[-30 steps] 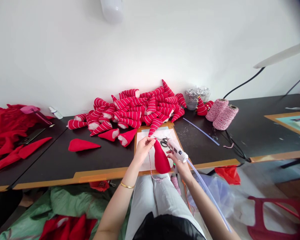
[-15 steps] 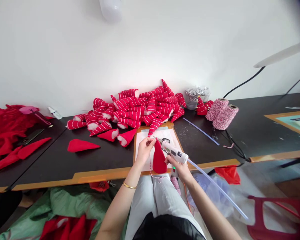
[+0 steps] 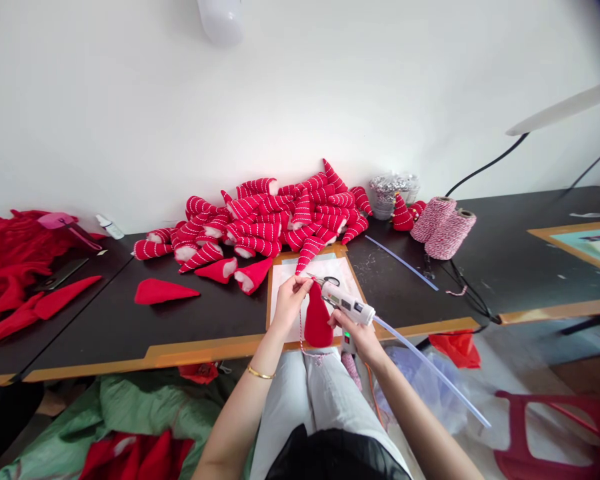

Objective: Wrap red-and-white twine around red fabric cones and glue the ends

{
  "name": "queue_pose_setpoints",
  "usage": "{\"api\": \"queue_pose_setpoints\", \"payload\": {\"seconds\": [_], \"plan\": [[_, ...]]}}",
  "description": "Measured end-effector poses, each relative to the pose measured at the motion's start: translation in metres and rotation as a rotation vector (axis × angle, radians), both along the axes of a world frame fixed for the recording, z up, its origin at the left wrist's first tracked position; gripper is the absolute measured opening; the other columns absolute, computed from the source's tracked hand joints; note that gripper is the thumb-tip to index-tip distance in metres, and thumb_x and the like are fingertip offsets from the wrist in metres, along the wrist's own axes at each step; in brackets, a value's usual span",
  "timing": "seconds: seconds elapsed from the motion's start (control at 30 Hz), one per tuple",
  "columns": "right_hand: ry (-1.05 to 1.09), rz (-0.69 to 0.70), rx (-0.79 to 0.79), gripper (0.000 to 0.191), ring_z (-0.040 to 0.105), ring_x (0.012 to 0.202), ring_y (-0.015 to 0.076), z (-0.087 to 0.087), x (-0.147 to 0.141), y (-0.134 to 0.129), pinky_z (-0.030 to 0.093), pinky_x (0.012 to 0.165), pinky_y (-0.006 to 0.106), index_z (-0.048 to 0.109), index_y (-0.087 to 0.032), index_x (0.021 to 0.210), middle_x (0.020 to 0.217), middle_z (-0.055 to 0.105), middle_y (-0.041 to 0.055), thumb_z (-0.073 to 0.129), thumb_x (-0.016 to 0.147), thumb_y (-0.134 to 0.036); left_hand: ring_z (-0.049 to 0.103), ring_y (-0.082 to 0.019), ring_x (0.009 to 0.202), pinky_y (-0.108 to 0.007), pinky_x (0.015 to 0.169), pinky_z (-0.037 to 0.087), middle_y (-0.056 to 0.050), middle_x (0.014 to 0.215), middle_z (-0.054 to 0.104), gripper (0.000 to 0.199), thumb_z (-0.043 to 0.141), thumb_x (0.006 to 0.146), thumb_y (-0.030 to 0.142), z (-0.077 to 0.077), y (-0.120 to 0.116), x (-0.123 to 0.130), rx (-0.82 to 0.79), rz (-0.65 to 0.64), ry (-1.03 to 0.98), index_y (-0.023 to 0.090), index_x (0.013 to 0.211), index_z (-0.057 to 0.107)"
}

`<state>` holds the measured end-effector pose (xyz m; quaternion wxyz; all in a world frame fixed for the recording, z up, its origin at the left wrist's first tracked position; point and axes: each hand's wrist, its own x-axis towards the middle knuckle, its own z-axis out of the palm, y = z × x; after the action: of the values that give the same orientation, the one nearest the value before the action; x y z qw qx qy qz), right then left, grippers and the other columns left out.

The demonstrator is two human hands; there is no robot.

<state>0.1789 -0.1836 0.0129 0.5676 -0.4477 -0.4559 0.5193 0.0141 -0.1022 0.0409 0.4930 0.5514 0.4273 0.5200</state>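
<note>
My left hand (image 3: 291, 298) pinches the narrow tip of a plain red felt cone (image 3: 319, 321), which hangs point-up at the table's front edge. A red-and-white cord (image 3: 301, 327) trails down from those fingers and loops under the cone. In my right hand (image 3: 356, 332) is a white glue gun (image 3: 349, 304), its nozzle pointing up-left at the cone's tip; whether they touch is hard to tell. A long translucent glue stick (image 3: 430, 370) sticks out of its back. Behind the nozzle, scissors (image 3: 330, 281) lie on a white sheet (image 3: 284, 273), partly hidden.
Cord-wrapped red cones (image 3: 260, 220) are heaped against the wall. A plain red cone (image 3: 165, 291) lies left. To the right are a loose glue stick (image 3: 403, 262), two cord spools (image 3: 450, 233) and a clear tub (image 3: 393, 193). A red stool (image 3: 510, 433) stands lower right.
Almost nothing differs. The glue gun and the rear end of its glue stick have shifted very slightly left; both hands keep their holds.
</note>
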Motion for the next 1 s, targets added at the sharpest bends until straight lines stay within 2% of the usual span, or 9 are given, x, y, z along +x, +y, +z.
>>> {"api": "queue_pose_setpoints", "payload": {"seconds": [0.17, 0.3, 0.4, 0.67, 1.0], "plan": [[0.03, 0.009, -0.003, 0.041, 0.06, 0.071, 0.021, 0.0007, -0.0011, -0.0003, 0.049, 0.073, 0.034, 0.068, -0.02, 0.07, 0.071, 0.067, 0.005, 0.074, 0.079, -0.059, 0.049, -0.011, 0.06, -0.024, 0.06, 0.038, 0.002, 0.065, 0.059, 0.033, 0.079, 0.076, 0.047, -0.0047, 0.002, 0.0007, -0.061, -0.033, -0.082, 0.016, 0.078, 0.066], [0.033, 0.022, -0.004, 0.041, 0.06, 0.071, 0.0206, 0.0005, -0.001, -0.0015, 0.049, 0.074, 0.034, 0.068, -0.02, 0.07, 0.071, 0.066, 0.0047, 0.074, 0.08, -0.059, 0.05, -0.009, 0.057, -0.022, 0.057, 0.036, 0.003, 0.069, 0.063, 0.046, 0.088, 0.066, 0.044, -0.0062, 0.0025, 0.003, -0.191, -0.04, -0.259, 0.019, 0.088, 0.057], [0.031, 0.001, -0.015, 0.043, 0.061, 0.073, 0.0209, 0.0015, -0.0007, -0.0027, 0.049, 0.075, 0.034, 0.068, -0.02, 0.07, 0.072, 0.067, 0.0049, 0.074, 0.078, -0.061, 0.053, -0.009, 0.057, -0.021, 0.057, 0.036, 0.003, 0.071, 0.065, 0.05, 0.089, 0.064, 0.042, -0.006, 0.0023, 0.0041, -0.232, -0.039, -0.303, 0.02, 0.088, 0.052], [0.028, 0.02, 0.005, 0.041, 0.061, 0.07, 0.0206, 0.0081, -0.0021, -0.0025, 0.049, 0.072, 0.034, 0.068, -0.02, 0.069, 0.07, 0.066, 0.0048, 0.075, 0.078, -0.06, 0.051, -0.008, 0.055, -0.021, 0.056, 0.035, 0.006, 0.063, 0.062, 0.049, 0.087, 0.066, 0.043, -0.0046, 0.0005, 0.0065, -0.161, 0.029, -0.238, 0.021, 0.082, 0.046], [0.033, 0.001, -0.005, 0.043, 0.061, 0.07, 0.0205, 0.0078, -0.0017, -0.003, 0.05, 0.072, 0.034, 0.067, -0.02, 0.071, 0.07, 0.067, 0.0048, 0.075, 0.077, -0.062, 0.059, -0.011, 0.058, -0.022, 0.059, 0.04, 0.006, 0.063, 0.062, 0.05, 0.088, 0.064, 0.041, -0.0009, -0.0021, 0.0093, -0.163, 0.065, -0.276, 0.022, 0.08, 0.044]]}}
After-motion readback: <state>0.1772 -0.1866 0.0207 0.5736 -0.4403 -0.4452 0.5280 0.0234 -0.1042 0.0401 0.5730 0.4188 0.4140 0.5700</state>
